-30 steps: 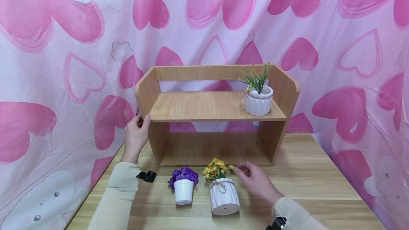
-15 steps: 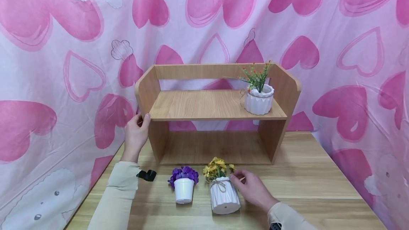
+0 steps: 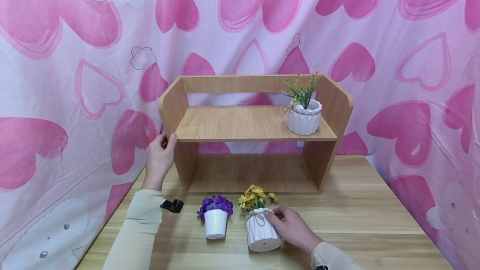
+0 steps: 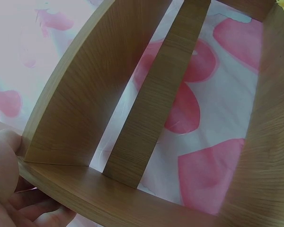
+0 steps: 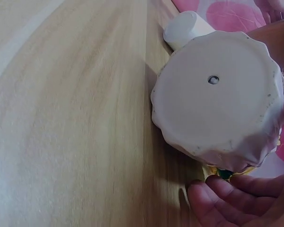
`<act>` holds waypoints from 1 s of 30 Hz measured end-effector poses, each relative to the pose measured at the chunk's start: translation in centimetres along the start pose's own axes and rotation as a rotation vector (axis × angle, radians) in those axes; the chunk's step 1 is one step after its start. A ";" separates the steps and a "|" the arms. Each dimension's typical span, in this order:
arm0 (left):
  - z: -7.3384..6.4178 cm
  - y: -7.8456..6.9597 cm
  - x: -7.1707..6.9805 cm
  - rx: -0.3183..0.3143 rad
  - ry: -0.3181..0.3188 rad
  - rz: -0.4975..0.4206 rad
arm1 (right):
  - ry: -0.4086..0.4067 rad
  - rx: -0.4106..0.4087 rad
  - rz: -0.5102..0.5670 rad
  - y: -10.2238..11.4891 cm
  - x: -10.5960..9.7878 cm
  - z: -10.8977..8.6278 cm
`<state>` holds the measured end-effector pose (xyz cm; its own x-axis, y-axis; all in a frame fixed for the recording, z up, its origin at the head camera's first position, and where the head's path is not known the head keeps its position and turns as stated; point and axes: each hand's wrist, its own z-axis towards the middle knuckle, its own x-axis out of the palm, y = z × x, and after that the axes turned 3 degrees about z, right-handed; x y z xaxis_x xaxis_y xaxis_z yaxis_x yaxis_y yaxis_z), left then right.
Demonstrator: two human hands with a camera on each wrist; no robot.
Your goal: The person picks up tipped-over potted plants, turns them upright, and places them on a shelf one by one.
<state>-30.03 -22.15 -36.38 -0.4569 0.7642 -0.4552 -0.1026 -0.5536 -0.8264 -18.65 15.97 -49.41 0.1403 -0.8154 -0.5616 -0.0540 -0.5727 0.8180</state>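
My left hand [image 3: 160,159] grips the front left edge of a small wooden desk shelf [image 3: 240,122]. In the left wrist view its thumb and curled fingers [image 4: 52,215] are round the board's corner. A white fluted flowerpot [image 3: 262,234] with yellow flowers [image 3: 254,197] and a twine bow lies tilted back on the table, its base facing me. My right hand [image 3: 294,226] is at its right side, thumb on the front near the rim. The right wrist view has the pot [image 5: 215,99] between that thumb and the fingers [image 5: 246,196]; finger contact is partly hidden.
A white pot [image 3: 215,225] of purple flowers [image 3: 215,206] lies to the left of the yellow one. Another white pot [image 3: 303,119] with red-tipped green sprigs stands on the upper shelf, at the right. A pink heart-patterned curtain [image 3: 240,20] hangs behind the wooden table [image 3: 360,203].
My right hand has moved left and down, from beside the yellow flowers to the pot's side, and the thumb has come onto its front. The left hand has stayed put.
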 end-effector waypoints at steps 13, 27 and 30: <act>-0.1 0.2 -0.1 0.008 -0.008 -0.011 | 0.073 0.077 -0.007 0.9 0.6 -0.7; -0.1 0.1 -0.2 -0.017 0.010 -0.002 | 0.057 0.128 0.079 0.8 1.2 -0.6; 0.0 0.1 -0.1 -0.014 0.008 -0.004 | 0.049 0.123 0.128 0.7 1.1 -0.7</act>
<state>-29.93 -22.29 -36.41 -0.4493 0.7691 -0.4545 -0.0919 -0.5458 -0.8328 -17.84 14.76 -49.41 0.1727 -0.8790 -0.4445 -0.1951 -0.4728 0.8593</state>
